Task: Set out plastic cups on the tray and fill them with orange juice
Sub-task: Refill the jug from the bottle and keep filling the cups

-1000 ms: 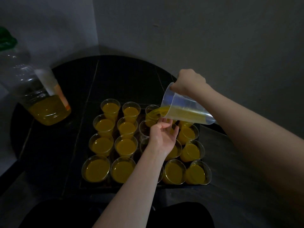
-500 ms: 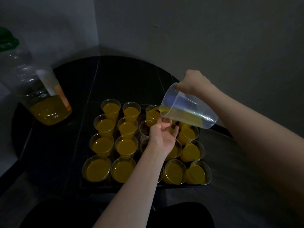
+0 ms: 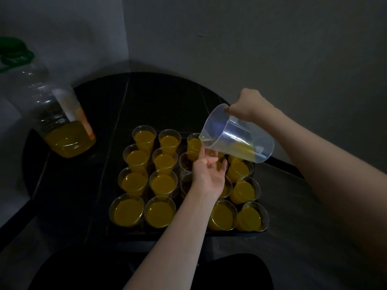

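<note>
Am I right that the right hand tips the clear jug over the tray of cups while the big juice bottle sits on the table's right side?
Not quite: the head view shows the big juice bottle on the table's left side. The right hand does tip the clear jug over the tray of cups.

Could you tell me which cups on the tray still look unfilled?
The two cups just left of the left hand, one behind the other, look dark; every other visible cup shows juice.

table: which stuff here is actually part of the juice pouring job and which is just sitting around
In use:
clear jug, tilted, gripped by the right hand
left hand under its spout
filled cups
dark tray
juice bottle, source of juice

Just there:
round table
grey wall
</note>
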